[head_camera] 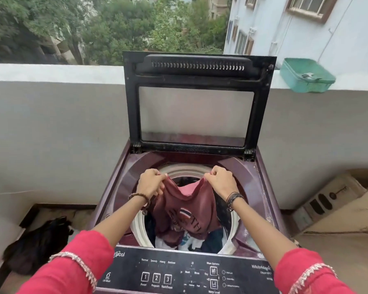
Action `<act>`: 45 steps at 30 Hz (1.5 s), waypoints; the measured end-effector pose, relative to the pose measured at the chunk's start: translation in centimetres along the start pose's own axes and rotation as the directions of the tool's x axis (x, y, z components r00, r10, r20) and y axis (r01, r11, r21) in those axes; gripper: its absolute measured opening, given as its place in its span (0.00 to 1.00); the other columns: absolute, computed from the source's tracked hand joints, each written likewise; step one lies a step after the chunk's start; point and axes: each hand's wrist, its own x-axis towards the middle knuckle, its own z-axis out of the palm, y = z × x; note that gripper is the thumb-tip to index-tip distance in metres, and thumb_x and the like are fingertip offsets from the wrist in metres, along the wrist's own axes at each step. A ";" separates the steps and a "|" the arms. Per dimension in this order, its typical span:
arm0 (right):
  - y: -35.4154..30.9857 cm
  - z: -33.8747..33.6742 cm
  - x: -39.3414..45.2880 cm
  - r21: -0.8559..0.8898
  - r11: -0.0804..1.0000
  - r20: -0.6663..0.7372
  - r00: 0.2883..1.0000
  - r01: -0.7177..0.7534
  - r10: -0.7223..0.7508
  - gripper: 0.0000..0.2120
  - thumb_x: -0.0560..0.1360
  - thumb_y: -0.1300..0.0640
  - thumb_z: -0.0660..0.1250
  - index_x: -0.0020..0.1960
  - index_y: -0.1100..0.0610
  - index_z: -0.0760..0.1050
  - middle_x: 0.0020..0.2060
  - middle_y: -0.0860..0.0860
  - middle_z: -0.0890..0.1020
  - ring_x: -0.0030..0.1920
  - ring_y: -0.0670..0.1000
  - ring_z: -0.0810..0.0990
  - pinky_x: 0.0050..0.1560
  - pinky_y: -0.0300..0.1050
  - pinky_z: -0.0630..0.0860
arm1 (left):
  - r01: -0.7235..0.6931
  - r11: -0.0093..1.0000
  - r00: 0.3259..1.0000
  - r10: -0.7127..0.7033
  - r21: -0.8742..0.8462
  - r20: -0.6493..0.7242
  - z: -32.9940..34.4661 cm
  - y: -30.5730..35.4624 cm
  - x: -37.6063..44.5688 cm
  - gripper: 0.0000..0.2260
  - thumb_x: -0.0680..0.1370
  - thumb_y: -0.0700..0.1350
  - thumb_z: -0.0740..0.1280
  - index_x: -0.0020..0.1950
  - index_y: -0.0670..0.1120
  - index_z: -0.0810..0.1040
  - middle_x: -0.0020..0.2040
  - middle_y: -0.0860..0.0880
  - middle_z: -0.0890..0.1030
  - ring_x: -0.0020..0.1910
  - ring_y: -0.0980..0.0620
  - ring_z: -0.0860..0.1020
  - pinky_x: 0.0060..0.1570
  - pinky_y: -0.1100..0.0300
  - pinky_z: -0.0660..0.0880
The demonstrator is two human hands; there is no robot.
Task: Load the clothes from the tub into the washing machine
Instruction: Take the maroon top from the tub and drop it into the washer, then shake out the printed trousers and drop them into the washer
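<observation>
Both grips closed on a maroon shirt (186,211): left hand (150,183) pinches its left top edge, right hand (219,181) the right. Shirt hangs spread between them over the open drum of the washing machine (261,198), lower part touching the clothes (191,240) inside. Lid (197,102) upright at far side. Black bag (36,245) on floor near left; green tub (306,75) on ledge far right.

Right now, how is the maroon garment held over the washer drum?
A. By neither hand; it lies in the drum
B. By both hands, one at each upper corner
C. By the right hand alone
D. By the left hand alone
B: the left hand and right hand each pinch an upper corner of the maroon garment, which hangs between them over the drum.
</observation>
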 end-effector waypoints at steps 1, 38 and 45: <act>0.2 0.5 0.1 0.014 1.000 0.023 1.000 -0.015 0.015 0.12 0.70 0.51 0.66 0.31 0.54 0.68 0.36 0.55 0.80 0.41 0.59 0.78 0.39 0.47 0.69 | 0.032 0.999 0.999 -0.032 -0.018 0.029 0.3 -0.1 0.2 0.08 0.77 0.40 0.63 0.38 0.42 0.74 0.27 0.47 0.78 0.18 0.55 0.74 0.17 0.66 0.68; 32.0 -19.1 -2.4 -0.137 0.893 -0.058 0.904 -0.428 0.424 0.11 0.72 0.52 0.62 0.45 0.56 0.80 0.48 0.58 0.82 0.51 0.60 0.79 0.49 0.46 0.73 | -0.360 0.845 0.770 0.031 0.395 0.637 41.6 18.6 -10.2 0.13 0.72 0.37 0.60 0.51 0.36 0.80 0.50 0.35 0.82 0.52 0.39 0.81 0.55 0.51 0.78; 41.7 -17.5 -1.2 -0.007 0.857 0.072 0.855 -0.515 0.514 0.08 0.70 0.55 0.61 0.37 0.56 0.77 0.39 0.56 0.84 0.44 0.58 0.82 0.47 0.47 0.78 | -0.215 0.792 0.875 -0.104 0.572 0.473 49.1 14.5 -9.7 0.11 0.76 0.38 0.61 0.54 0.36 0.77 0.56 0.37 0.79 0.56 0.39 0.78 0.56 0.50 0.76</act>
